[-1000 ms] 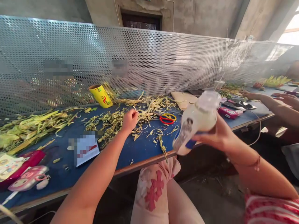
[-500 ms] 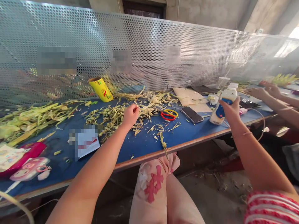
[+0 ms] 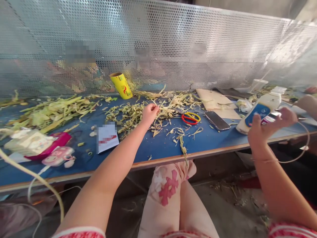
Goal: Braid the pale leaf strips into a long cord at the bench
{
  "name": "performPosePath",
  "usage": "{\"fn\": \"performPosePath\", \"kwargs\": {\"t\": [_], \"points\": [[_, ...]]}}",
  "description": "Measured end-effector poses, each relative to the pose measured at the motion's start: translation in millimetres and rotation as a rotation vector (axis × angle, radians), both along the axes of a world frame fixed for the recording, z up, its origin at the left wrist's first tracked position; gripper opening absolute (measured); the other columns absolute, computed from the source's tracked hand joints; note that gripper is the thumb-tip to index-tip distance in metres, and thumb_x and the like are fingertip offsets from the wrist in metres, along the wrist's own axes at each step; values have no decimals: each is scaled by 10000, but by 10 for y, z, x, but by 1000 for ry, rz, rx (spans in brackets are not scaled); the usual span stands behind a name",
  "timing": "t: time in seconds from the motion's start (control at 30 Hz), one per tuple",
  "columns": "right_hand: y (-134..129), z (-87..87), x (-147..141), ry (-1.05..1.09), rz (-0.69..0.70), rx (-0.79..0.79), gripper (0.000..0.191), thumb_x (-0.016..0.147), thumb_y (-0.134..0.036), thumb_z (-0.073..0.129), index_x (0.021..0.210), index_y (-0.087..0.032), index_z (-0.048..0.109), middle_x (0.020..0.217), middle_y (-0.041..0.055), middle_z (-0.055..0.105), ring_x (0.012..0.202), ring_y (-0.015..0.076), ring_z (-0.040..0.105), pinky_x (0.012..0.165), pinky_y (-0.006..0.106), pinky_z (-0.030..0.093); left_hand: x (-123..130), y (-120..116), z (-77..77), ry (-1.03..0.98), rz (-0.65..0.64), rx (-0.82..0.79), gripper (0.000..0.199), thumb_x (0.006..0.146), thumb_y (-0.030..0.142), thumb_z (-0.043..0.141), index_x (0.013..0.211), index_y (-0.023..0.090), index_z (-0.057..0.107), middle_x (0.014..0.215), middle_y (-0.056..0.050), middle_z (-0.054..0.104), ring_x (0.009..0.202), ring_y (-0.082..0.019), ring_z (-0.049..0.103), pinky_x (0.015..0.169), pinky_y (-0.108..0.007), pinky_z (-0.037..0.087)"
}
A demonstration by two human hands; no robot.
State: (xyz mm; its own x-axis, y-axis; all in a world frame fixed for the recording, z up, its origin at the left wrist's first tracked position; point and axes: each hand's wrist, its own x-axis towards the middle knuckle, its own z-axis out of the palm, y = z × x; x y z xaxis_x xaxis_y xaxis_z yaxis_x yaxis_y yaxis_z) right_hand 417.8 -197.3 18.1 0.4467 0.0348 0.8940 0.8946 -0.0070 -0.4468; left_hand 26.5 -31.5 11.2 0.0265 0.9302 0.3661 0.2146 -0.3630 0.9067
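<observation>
My left hand (image 3: 149,114) is closed in a pinch over the pile of dry plant strips (image 3: 126,115); what its fingers hold is too small to make out. Over at the right, my right hand (image 3: 268,127) is open, thumb and fingers apart, beside a white bottle (image 3: 260,107) with a blue label. The bottle leans to the right on the blue table (image 3: 158,148). Scissors with red and yellow handles (image 3: 190,118) lie between my hands, and a dark phone (image 3: 217,120) rests to their right.
A yellow tube (image 3: 122,86) stands before the perforated metal screen (image 3: 168,39). Leafy strips (image 3: 59,112), a pink tissue pack (image 3: 60,143) and a propped screen (image 3: 107,137) are at left. Another person's arm (image 3: 309,104) shows at right.
My right hand has come off the bottle and opened; the bottle now tilts to the right. My left hand remains pinched over the strips. The view has shifted, moving the scene rightward.
</observation>
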Motion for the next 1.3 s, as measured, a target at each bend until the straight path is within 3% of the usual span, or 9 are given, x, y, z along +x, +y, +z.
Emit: {"fn": "performPosePath", "kwargs": {"t": [0.07, 0.17, 0.27, 0.4, 0.53, 0.63, 1.07, 1.2, 1.3], "points": [[68, 108, -472, -239, 319, -1, 374, 709, -243, 658, 1036, -172, 492, 1017, 168, 519, 1002, 255, 527, 843, 410, 451, 12, -8, -11, -35, -24, -3, 147, 785, 267, 539, 689, 157, 515, 646, -31, 612, 600, -132, 571, 655, -294, 468], [427, 277, -1315, -301, 768, -419, 191, 839, -253, 493, 1019, -187, 498, 926, 95, 551, 842, 189, 554, 799, 379, 475, 20, -20, -19, -71, -43, -37, 153, 785, 251, 548, 673, 157, 503, 627, -13, 604, 573, -111, 562, 640, -281, 479], [947, 345, -2008, -362, 813, -710, 144, 875, -293, 450, 897, -169, 520, 926, 125, 568, 919, 225, 524, 871, 405, 430, 19, -25, -13, -125, -43, -106, 141, 793, 218, 537, 674, 157, 493, 598, 6, 595, 556, -98, 557, 643, -276, 489], [1396, 214, -2461, -388, 886, -900, 223, 924, -241, 318, 806, -168, 492, 879, 142, 586, 894, 224, 517, 834, 365, 397, 12, -22, -6, -182, -45, -148, 166, 799, 184, 530, 646, 159, 470, 558, 21, 560, 548, -105, 559, 655, -298, 499], [1423, -22, -2547, -247, 986, -803, 250, 947, -311, 250, 840, -196, 445, 777, 74, 573, 730, 179, 502, 713, 296, 384, 22, -42, 1, -192, -67, -155, 157, 819, 192, 522, 671, 158, 481, 581, 17, 581, 546, -108, 576, 622, -285, 504], [1409, -127, -2541, -223, 1070, -774, 162, 902, -233, 294, 822, -200, 431, 768, 62, 567, 708, 169, 495, 692, 281, 375, 36, -69, 17, -174, -68, -140, 160, 828, 188, 519, 675, 157, 483, 574, 22, 586, 489, -88, 552, 568, -250, 490], [1486, -114, -2521, 168, 1221, -729, 128, 688, -90, 394, 722, -212, 411, 713, 5, 539, 727, 163, 496, 738, 307, 393, 39, -52, 19, -53, -160, -5, 62, 793, 166, 567, 740, 152, 539, 614, 8, 616, 486, -87, 519, 559, -235, 447], [1507, -152, -2550, 279, 1298, -627, 34, 785, -210, 412, 753, -215, 404, 687, -25, 479, 694, 142, 455, 714, 296, 381, 43, -64, 34, -13, -137, 69, 64, 791, 153, 557, 731, 156, 534, 616, 9, 604, 559, -101, 549, 632, -243, 448], [1536, -174, -2558, 300, 1330, -555, 151, 842, -330, 415, 745, -215, 403, 673, -34, 447, 673, 124, 428, 687, 277, 361, 59, -86, 45, 13, -150, 46, 111, 790, 153, 546, 688, 163, 503, 596, 18, 572, 580, -105, 546, 653, -247, 441]]}}
